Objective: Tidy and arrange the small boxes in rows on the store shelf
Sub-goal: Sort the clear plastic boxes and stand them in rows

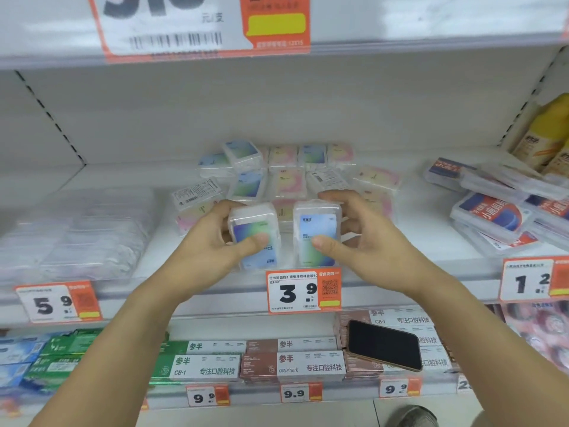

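Observation:
Two small clear plastic boxes with blue-green labels stand side by side at the front edge of the white shelf [400, 266]. My left hand [212, 238] grips the left box [255, 223], thumb across its label. My right hand [360, 238] grips the right box [317, 223], thumb on its front. Behind them lie several more small boxes [286, 177], some blue-green, some pink-yellow, loosely piled and tilted, a few with the back label up.
Clear flat packs [80, 232] fill the shelf's left side. Red-and-blue labelled boxes [492, 211] are heaped at the right, with yellow bottles [545, 134] behind. A black phone [385, 345] rests on toothpaste cartons [292, 362] on the shelf below. A price tag [303, 292] hangs under the two boxes.

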A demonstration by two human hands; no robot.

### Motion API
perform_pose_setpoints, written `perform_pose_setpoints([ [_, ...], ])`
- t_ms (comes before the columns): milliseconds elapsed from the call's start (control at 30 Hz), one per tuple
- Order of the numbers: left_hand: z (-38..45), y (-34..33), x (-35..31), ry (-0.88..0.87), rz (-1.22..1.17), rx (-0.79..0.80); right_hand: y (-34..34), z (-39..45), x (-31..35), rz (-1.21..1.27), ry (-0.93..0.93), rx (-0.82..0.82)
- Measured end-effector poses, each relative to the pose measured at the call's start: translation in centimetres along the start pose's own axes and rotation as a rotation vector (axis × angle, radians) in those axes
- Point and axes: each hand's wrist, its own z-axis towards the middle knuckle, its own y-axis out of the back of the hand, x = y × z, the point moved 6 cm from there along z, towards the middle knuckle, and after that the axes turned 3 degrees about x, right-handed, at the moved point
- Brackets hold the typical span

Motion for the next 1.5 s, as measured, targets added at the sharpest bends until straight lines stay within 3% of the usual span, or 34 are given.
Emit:
perform_pose_setpoints([
  [233, -0.3, 1.8, -1.2, -0.024, 0.054, -0.203, 0.4, 0.7, -0.8, 0.124, -0.044, -0.017],
  [467, -0.2, 1.7, -2.0, -0.09, 0.392, 0.007, 0.2, 0.5, 0.2, 0.128, -0.007, -0.008],
  [633, -0.4, 3.5, -1.6, 0.028, 0.489, 0.061, -0.2, 0.6, 0.4, 0.124, 0.011, 0.01],
  [833, -0.3, 4.6, -2.9, -0.069, 0.298, -0.166, -0.3, 0.9, 0.0, 0.057, -0.026, -0.009],
  [1067, -0.4, 1.8, -2.6, -0.078, 0.171, 0.027, -1.5, 1.1, 0.7, 0.171, 0.0, 0.034],
  [1300, -1.0, 2.8, -1.6, 0.034, 0.086, 0.033, -2.8, 1.2, 1.8, 0.306, -0.011, 0.127],
  [1500, -1.4, 2.9, -1.3, 0.062, 0.036, 0.067, -3.2, 1.4, 2.3, 0.332, -0.002, 0.108],
])
